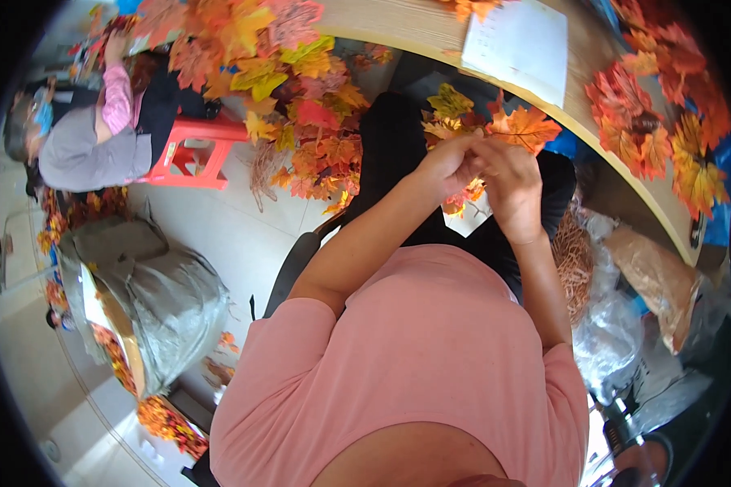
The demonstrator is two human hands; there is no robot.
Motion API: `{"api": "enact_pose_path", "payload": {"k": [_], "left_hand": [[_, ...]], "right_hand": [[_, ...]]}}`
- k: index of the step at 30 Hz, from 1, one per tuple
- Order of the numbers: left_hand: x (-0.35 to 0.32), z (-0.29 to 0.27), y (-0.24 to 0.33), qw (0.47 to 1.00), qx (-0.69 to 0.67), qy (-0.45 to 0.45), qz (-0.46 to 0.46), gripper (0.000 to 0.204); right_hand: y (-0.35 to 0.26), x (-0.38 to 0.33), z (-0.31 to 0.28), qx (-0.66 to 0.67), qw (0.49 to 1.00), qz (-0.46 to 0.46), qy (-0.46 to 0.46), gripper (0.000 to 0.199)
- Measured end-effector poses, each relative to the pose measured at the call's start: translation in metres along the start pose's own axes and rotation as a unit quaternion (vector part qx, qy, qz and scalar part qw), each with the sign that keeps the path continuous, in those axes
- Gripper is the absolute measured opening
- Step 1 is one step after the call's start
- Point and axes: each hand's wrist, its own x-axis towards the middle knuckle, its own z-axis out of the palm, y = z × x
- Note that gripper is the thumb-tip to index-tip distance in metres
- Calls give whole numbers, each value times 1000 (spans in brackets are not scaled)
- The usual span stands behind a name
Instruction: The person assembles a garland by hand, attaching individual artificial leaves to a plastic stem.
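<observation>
While both forearms rise from the pink-shirted chest at the lower edge, the left hand [445, 165] and the right hand [508, 183] meet above the lap, fingers curled inward and knuckles almost touching. Between them sits a small cluster of orange and yellow artificial maple leaves [521, 126], fabric by the look of it; 1 broad orange leaf fans out just past the right hand's fingertips, and yellow leaves show above the left hand. Both hands appear pinched shut around the cluster's base, where the stems would be, though the fingers hide the exact point of contact, so I cannot tell which hand bears the hold. More orange leaf edges peek out below the joined hands, over the black trousers. Beyond the hands curves a pale wooden tabletop [414, 28], carrying a white sheet of paper [521, 45] and a scatter of red and orange leaves [666, 122] along its right side. To the left, a large heap of mixed autumn-coloured leaves [292, 97] spills toward the floor beside a red plastic stool [195, 154], where another person in a grey and pink top [89, 138] sits. A grey sack [162, 300] lies on the pale tiled floor at lower left, and clear plastic bags [617, 333] are bunched at the right.
</observation>
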Motion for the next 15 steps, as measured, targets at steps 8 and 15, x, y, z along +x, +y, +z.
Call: {"api": "enact_pose_path", "payload": {"k": [8,15], "left_hand": [[-49,-59,-9,924,214,308,71,15],[-3,-64,11,915,270,114,279,30]], "right_hand": [[-45,72,-44,311,943,114,-18,18],[-107,145,-55,360,926,-81,-84,31]]}}
